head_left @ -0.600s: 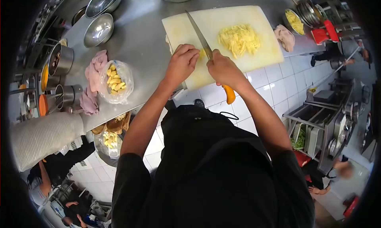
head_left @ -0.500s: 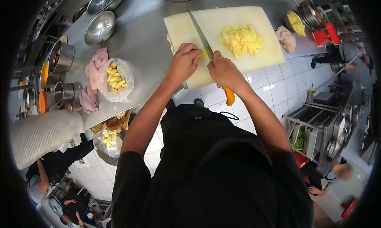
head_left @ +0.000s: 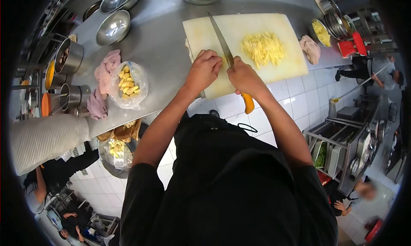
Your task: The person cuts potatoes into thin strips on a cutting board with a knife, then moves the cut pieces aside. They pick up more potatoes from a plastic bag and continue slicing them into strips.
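My right hand (head_left: 245, 76) is wrapped round a knife (head_left: 221, 36) with an orange handle. Its long blade points away from me across the white cutting board (head_left: 197, 29). My left hand (head_left: 204, 70) rests near the board's left edge, fingers curled beside the blade. A little yellow shows at its fingertips, apparently a peeled piece mostly hidden by the fingers. To the right of the knife lies a loose pile of pale yellow cut strips (head_left: 263, 49). Left of the board, an open clear plastic bag (head_left: 143, 85) holds several peeled yellow pieces (head_left: 127, 82).
Pink cloths (head_left: 105, 74) lie beside the bag, another cloth (head_left: 310, 49) right of the board. Metal bowls (head_left: 113, 28) stand at the back left. A bowl of yellow strips (head_left: 321, 33) sits at the far right. Stacked containers (head_left: 47, 139) stand at the left. Other people are in the room.
The whole view has shifted slightly, so the board and bowls appear a little lower and to the right. Both hands keep nearly the same pose, and the knife remains beside the left fingers.
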Motion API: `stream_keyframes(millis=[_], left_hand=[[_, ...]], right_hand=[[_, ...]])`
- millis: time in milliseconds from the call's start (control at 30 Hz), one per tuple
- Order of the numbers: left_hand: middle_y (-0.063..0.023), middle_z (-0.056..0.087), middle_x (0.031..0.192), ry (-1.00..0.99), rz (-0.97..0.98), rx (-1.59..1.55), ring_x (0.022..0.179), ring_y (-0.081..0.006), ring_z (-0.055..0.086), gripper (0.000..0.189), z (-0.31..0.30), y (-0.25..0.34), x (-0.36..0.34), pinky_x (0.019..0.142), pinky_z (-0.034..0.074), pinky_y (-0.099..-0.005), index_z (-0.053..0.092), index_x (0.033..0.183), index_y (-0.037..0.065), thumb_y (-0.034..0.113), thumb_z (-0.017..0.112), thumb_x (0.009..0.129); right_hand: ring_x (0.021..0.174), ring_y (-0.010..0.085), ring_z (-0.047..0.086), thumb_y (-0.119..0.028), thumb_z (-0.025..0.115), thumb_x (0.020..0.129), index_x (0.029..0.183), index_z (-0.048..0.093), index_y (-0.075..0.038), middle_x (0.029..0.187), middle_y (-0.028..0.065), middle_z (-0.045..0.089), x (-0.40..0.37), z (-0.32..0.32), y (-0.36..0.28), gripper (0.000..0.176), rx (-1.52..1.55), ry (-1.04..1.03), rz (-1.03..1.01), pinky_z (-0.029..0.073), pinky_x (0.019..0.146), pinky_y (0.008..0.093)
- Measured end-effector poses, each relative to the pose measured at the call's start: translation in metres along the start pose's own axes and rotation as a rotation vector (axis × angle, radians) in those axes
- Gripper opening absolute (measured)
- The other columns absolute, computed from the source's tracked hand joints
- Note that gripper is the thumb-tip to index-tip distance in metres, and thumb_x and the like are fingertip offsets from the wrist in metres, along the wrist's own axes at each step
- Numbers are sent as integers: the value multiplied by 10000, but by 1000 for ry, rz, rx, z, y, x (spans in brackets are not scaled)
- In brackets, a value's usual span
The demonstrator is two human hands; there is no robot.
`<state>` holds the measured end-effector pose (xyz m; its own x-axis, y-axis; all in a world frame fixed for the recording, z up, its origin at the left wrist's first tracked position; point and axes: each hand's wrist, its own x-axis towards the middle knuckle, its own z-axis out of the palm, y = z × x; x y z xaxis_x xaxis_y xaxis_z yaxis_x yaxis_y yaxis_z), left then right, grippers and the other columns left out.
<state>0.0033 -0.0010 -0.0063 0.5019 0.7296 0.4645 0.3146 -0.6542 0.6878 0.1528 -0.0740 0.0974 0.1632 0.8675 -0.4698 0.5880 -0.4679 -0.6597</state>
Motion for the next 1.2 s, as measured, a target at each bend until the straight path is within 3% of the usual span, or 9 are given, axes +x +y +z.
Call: stream_keyframes(millis=[267, 367, 467, 667, 767, 967, 1067, 1167, 1200], left_hand=[[-89, 690, 1033, -44, -48, -59, 976, -283, 655, 125, -4, -7, 1, 868, 549, -374, 766, 1009, 13, 29, 737, 888], [-81, 687, 1030, -40, -47, -33, 973, -280, 652, 120, -2, -7, -1, 866, 549, -373, 767, 1002, 16, 33, 737, 887], [-78, 682, 1034, -38, -33, -5, 976, -279, 648, 118, -1, -7, 0, 869, 548, -373, 768, 994, 20, 33, 737, 882], [-78, 678, 1038, 12, -50, -2, 970, -279, 648, 123, 2, -3, -2, 860, 553, -375, 767, 983, 17, 25, 747, 863], [-75, 677, 1033, 26, -50, -20, 967, -278, 647, 118, 3, -3, -3, 849, 555, -373, 767, 973, 18, 19, 751, 857], [-74, 668, 997, 75, -73, -53, 972, -301, 628, 65, 5, 0, -2, 850, 545, -400, 747, 893, 22, 9, 748, 829], [-73, 668, 1001, 80, -76, -62, 976, -300, 627, 61, 6, 0, -3, 849, 544, -400, 747, 891, 26, 11, 747, 832], [-74, 666, 999, 88, -69, -61, 974, -302, 626, 67, 6, 0, -4, 849, 545, -400, 745, 889, 25, -2, 740, 828], [-73, 670, 1004, 79, -70, -41, 971, -294, 631, 84, 6, 0, -5, 844, 547, -392, 751, 911, 25, -4, 744, 833]], right_hand=[[541, 339, 695, -155, 480, 988, 1087, 472, 120, 760, 304, 686, -9, 8, -7, 292, 7, 14, -2, 585, 576, 435], [551, 342, 699, -155, 485, 992, 1079, 468, 115, 740, 298, 682, 13, 26, 17, 284, -65, 84, -89, 587, 578, 440], [510, 323, 674, -142, 456, 1012, 1095, 457, 93, 769, 264, 672, 5, 8, 1, 249, 13, 14, -4, 560, 499, 423], [515, 329, 674, -144, 465, 1012, 1131, 462, 96, 787, 266, 683, 14, 29, 15, 268, -40, 78, -50, 569, 530, 428], [629, 452, 699, -147, 484, 990, 1101, 478, 110, 761, 329, 679, 8, 17, 0, 279, 9, 51, -19, 585, 657, 514], [693, 469, 707, -168, 480, 998, 1117, 494, 103, 774, 336, 679, 14, 16, 18, 296, -144, 138, -173, 576, 735, 528], [713, 470, 709, -164, 483, 998, 1123, 494, 101, 793, 342, 681, 0, 6, -9, 293, -54, 6, 3, 572, 744, 538], [514, 313, 675, -154, 456, 1020, 1190, 491, 103, 748, 249, 676, -4, 12, -8, 310, -55, 31, -3, 561, 508, 423], [516, 318, 676, -153, 454, 1020, 1190, 489, 103, 753, 252, 677, 4, 18, 1, 310, -97, 56, -44, 562, 510, 425]])
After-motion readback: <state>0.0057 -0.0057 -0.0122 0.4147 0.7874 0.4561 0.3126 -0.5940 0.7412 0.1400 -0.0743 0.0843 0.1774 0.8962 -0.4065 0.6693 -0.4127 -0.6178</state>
